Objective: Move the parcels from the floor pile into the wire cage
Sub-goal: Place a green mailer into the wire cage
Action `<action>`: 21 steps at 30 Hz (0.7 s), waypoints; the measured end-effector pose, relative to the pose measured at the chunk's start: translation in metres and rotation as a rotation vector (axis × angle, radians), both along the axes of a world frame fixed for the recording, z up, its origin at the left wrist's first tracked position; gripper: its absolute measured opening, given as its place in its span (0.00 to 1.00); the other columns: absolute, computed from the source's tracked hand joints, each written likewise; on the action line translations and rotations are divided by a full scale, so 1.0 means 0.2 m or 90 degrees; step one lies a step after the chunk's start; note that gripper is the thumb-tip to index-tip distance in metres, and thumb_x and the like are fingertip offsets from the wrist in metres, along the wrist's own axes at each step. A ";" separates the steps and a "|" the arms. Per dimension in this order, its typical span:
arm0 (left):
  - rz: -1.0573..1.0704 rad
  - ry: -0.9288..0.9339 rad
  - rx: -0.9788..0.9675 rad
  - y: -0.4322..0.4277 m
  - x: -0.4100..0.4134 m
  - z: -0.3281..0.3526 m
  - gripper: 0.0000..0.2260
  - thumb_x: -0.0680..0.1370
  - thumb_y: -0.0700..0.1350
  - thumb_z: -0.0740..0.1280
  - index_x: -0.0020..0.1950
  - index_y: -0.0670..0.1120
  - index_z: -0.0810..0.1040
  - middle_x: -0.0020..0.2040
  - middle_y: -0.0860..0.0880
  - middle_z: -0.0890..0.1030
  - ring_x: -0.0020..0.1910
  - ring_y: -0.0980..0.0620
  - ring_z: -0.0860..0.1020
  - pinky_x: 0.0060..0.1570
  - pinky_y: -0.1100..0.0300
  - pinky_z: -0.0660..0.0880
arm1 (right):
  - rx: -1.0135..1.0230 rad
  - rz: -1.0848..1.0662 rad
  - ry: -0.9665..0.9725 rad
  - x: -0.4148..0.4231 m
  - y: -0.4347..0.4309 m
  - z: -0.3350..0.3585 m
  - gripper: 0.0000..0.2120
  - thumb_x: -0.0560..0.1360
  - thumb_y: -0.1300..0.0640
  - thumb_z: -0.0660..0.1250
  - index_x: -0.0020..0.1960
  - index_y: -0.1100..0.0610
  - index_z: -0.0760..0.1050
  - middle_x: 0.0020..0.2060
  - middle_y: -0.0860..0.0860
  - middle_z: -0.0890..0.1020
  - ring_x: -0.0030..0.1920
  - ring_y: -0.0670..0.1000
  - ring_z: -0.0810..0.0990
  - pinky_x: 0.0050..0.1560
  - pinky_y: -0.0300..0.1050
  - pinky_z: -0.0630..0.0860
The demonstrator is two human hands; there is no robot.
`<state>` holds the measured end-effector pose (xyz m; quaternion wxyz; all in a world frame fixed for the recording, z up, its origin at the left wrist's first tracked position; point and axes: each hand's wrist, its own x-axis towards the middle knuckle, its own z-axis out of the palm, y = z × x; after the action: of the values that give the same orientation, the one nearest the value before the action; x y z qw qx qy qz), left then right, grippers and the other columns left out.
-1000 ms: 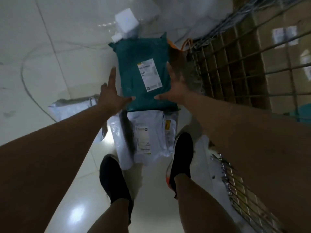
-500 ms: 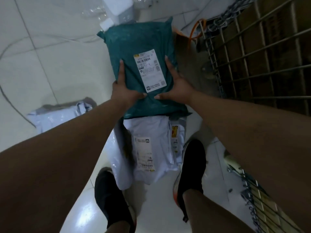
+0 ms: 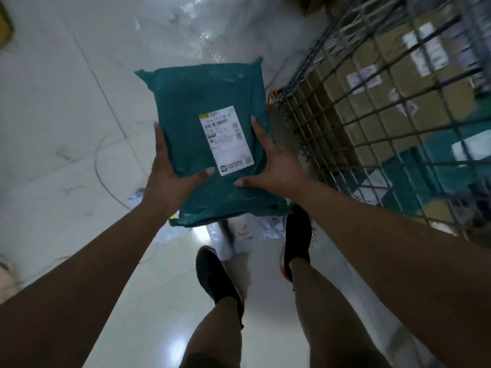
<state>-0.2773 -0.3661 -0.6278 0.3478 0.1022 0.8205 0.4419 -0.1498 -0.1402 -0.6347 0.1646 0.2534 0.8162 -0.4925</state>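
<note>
A green parcel is held above the floor, label up, just left of the wire cage. It is clasped at its near edges by the left hand and right hand, thumbs on top, arms outstretched.

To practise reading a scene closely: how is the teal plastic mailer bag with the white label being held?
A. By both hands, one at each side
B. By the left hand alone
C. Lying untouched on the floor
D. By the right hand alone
A: the left hand and the right hand grip opposite sides of the teal plastic mailer bag, thumbs on top near its white label.
</note>
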 end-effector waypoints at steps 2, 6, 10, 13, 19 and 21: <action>0.026 -0.003 0.004 -0.07 -0.02 0.29 0.63 0.64 0.58 0.83 0.81 0.64 0.36 0.80 0.60 0.61 0.77 0.57 0.65 0.73 0.45 0.70 | -0.003 -0.005 0.013 -0.01 -0.07 0.27 0.65 0.62 0.39 0.83 0.81 0.33 0.38 0.80 0.51 0.64 0.76 0.55 0.68 0.74 0.52 0.70; 0.035 0.048 -0.032 -0.13 -0.02 0.84 0.62 0.63 0.58 0.84 0.82 0.65 0.41 0.72 0.53 0.64 0.69 0.57 0.69 0.72 0.47 0.70 | 0.002 0.002 0.035 0.01 -0.15 0.83 0.65 0.61 0.36 0.83 0.80 0.32 0.38 0.81 0.50 0.62 0.76 0.55 0.67 0.73 0.55 0.71; 0.019 0.067 0.008 -0.11 0.01 1.38 0.55 0.61 0.60 0.83 0.78 0.73 0.51 0.61 0.54 0.65 0.60 0.67 0.68 0.66 0.51 0.72 | 0.025 -0.021 0.037 0.10 -0.16 1.40 0.65 0.60 0.35 0.82 0.79 0.29 0.37 0.82 0.46 0.57 0.78 0.54 0.66 0.73 0.55 0.70; -0.021 0.060 0.063 -0.03 0.05 1.77 0.51 0.62 0.59 0.83 0.76 0.76 0.56 0.63 0.52 0.67 0.64 0.55 0.72 0.69 0.46 0.73 | 0.051 -0.069 0.039 0.24 -0.12 1.80 0.65 0.60 0.33 0.82 0.79 0.29 0.37 0.82 0.46 0.60 0.77 0.55 0.67 0.74 0.51 0.68; -0.177 -0.015 0.232 0.27 0.14 2.30 0.44 0.69 0.49 0.83 0.77 0.71 0.62 0.73 0.56 0.74 0.70 0.52 0.76 0.65 0.49 0.78 | 0.055 -0.213 0.028 0.59 0.05 2.33 0.63 0.55 0.29 0.81 0.77 0.24 0.41 0.81 0.44 0.59 0.78 0.53 0.65 0.72 0.44 0.65; -0.223 -0.051 0.266 0.40 0.20 2.38 0.43 0.72 0.47 0.81 0.77 0.70 0.61 0.70 0.61 0.77 0.65 0.59 0.79 0.58 0.57 0.81 | 0.072 -0.242 0.013 0.69 0.13 2.42 0.63 0.56 0.28 0.80 0.77 0.24 0.41 0.81 0.44 0.61 0.76 0.54 0.68 0.69 0.43 0.67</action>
<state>-0.2383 -0.2868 -0.1517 0.4226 0.2944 0.6667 0.5387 -0.0116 -0.1152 -0.1512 0.0458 0.4068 0.7816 -0.4706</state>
